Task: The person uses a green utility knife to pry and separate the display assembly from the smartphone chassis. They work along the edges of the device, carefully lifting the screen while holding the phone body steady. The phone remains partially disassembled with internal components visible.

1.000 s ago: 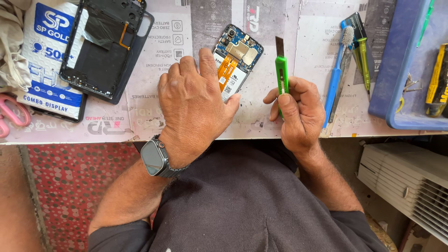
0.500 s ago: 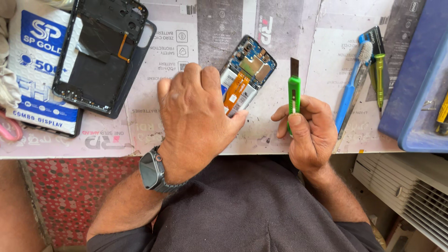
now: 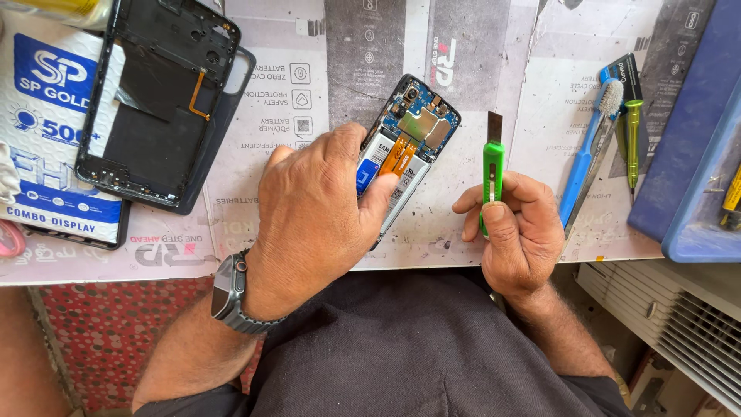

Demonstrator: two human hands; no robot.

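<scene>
Left hand (image 3: pixel 312 220) stays clamped on the opened phone (image 3: pixel 405 150); right hand (image 3: pixel 521 235), fingers grasping the green cutter (image 3: pixel 492 174), has shifted right.

open phone (image 3: pixel 413 139) flanked by bare mat (image 3: pixel 309 100), toothbrush (image 3: pixel 590 150) crowding right

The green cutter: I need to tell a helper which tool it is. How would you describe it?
On the printed work mat, look right of the opened phone. The right hand holds the green cutter upright, blade out; unlike the blue toothbrush beside it, it is flat and bright green.
</scene>
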